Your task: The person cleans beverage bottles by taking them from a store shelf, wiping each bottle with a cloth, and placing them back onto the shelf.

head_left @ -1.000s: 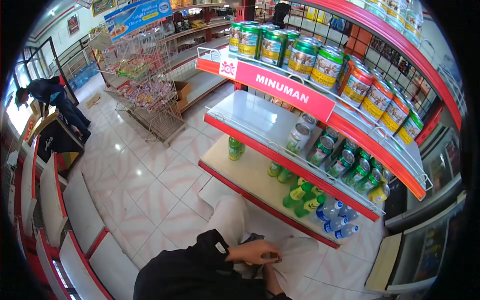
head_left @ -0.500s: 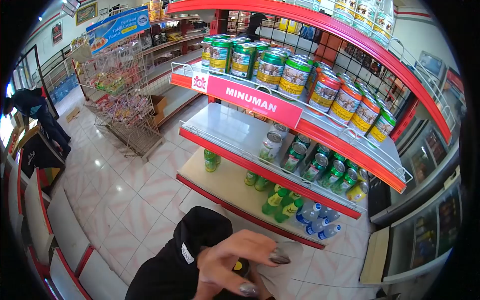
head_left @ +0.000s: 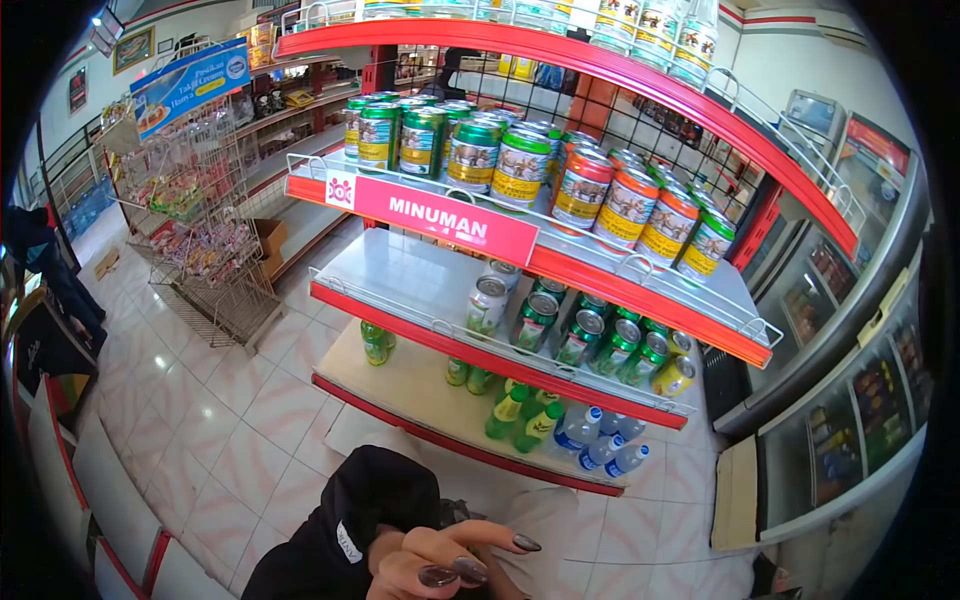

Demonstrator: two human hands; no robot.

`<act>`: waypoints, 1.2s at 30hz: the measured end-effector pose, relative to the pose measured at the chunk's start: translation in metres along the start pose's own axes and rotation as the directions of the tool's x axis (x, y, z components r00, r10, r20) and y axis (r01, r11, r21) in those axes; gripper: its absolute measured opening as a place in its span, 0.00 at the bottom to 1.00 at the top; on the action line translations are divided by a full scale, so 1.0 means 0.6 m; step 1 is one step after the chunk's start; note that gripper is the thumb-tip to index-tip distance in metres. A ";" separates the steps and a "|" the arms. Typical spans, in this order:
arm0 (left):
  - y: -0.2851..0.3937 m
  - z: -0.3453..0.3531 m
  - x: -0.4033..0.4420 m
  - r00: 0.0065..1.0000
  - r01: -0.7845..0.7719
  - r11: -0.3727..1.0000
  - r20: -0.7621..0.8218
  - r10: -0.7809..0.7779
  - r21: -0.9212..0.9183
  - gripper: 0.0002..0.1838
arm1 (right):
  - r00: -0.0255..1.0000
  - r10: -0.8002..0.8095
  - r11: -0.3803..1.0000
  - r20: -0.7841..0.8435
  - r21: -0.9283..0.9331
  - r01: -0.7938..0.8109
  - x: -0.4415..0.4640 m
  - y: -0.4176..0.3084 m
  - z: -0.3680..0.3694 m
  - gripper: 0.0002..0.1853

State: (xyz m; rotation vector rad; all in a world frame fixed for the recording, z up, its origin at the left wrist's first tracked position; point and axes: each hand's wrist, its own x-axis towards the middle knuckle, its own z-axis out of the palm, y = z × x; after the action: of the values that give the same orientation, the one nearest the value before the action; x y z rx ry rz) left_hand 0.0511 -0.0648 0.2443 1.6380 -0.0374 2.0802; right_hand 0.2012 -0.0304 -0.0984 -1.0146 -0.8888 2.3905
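Note:
My left hand (head_left: 430, 566), in a black sleeve (head_left: 375, 505) with a small white label, is at the bottom middle of the head view. One finger stretches to the right and the others are loosely bent, with dark shiny nails showing. Nothing visible is held between them. A patch of skin just behind the fingers may be part of my right hand, but it is mostly hidden and I cannot make out its fingers. Beyond the hand stands a drink shelf with a pink MINUMAN sign (head_left: 432, 218). Green cans (head_left: 521, 167) and orange cans (head_left: 582, 190) fill its upper level.
Lower levels hold green soda cans (head_left: 580, 337), green bottles (head_left: 506, 410) and blue-labelled bottles (head_left: 603, 452). A wire rack (head_left: 205, 290) with packets is at left, near another person (head_left: 55, 270). Glass-door fridges (head_left: 850, 430) line the right. Tiled floor (head_left: 220, 430) runs between.
The view has shifted, so the shelf sits further left and the upper cans lower. My left hand has dropped lower, and its spread fingers have drawn closer together.

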 end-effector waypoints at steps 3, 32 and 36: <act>0.012 0.009 0.021 0.999 0.039 0.999 0.022 -0.039 -0.012 0.35 | 1.000 0.005 0.998 -0.001 -0.056 -0.005 -0.008 0.023 -0.008 0.16; -0.068 -0.112 -0.347 0.307 0.559 0.294 0.135 -0.942 0.775 0.26 | 0.918 -0.272 0.729 -0.289 -0.685 0.001 0.071 0.051 -0.019 0.16; -0.086 -0.113 -0.356 0.345 0.740 0.215 -0.085 -0.935 0.637 0.25 | 0.897 -0.245 0.839 -0.368 -0.545 0.006 0.108 0.093 -0.045 0.16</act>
State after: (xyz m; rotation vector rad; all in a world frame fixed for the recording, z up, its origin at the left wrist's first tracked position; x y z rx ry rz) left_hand 0.0442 -0.0738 0.0147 1.6570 1.2751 0.8873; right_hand 0.1727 -0.0232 -0.1834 -1.5477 -1.4282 1.7179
